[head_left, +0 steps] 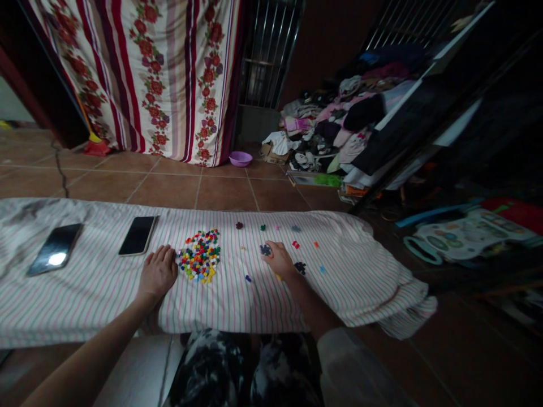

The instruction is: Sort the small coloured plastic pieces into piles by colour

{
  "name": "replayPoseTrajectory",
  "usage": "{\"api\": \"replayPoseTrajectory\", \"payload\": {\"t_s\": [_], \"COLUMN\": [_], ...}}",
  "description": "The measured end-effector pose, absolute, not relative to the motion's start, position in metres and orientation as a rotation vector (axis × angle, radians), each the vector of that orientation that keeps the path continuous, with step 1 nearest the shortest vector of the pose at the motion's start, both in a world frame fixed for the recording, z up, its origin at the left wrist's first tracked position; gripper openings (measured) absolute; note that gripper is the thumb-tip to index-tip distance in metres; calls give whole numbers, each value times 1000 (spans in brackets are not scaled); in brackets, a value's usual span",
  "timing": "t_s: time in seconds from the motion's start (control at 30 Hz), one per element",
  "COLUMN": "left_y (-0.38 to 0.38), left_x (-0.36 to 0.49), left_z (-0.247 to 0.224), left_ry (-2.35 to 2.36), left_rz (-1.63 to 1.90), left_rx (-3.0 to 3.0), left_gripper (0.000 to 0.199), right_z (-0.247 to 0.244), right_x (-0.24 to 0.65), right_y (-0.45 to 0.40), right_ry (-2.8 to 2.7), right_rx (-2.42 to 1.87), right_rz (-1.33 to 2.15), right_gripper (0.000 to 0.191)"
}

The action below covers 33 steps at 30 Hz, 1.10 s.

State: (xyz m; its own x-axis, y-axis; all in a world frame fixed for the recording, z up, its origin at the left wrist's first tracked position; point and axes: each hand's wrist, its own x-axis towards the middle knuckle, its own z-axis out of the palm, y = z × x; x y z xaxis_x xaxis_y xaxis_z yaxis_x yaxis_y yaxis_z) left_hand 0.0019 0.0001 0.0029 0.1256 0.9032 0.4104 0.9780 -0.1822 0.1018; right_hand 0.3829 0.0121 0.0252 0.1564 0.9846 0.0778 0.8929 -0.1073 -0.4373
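Observation:
A mixed heap of small coloured pieces (199,255), like beads or tiny bricks, lies on the striped cloth (237,305). My left hand (159,271) rests palm down at the heap's left edge, fingers stretched out flat. To the right, my right hand (279,261) has its fingers drawn together at a small dark grey cluster (265,250); anything in the fingertips is hidden. Around it are separate little groups: dark brown (239,225), green (263,228), pink (277,228), grey-blue (296,228), red (296,245), orange (316,245), light blue (322,269), black (300,267) and dark blue (248,278).
Two phone-like devices, a larger one (55,249) and a smaller one (138,236), lie on the cloth at left. Beyond are a floral curtain (169,79), a purple basin (240,159) and piled clothes (331,124). A colourful plastic item (470,237) stands at right.

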Motion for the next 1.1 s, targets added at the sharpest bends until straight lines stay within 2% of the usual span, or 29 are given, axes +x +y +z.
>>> {"api": "replayPoseTrajectory", "payload": {"t_s": [0.33, 0.9, 1.1], "left_y": [0, 0, -1], "left_x": [2, 2, 3], "left_z": [3, 7, 9], "left_ry": [-1875, -1932, -1945], "left_rz": [-594, -607, -608], "left_rx": [-2208, -2252, -2258], "left_gripper": [38, 40, 40], "right_z": [38, 29, 28], "right_x": [374, 389, 394], "right_y": [15, 17, 18], "right_ry": [-1976, -2000, -1949], "right_rx": [-2134, -1972, -1928], "right_rz": [282, 318, 347], "right_gripper": [29, 30, 36]}}
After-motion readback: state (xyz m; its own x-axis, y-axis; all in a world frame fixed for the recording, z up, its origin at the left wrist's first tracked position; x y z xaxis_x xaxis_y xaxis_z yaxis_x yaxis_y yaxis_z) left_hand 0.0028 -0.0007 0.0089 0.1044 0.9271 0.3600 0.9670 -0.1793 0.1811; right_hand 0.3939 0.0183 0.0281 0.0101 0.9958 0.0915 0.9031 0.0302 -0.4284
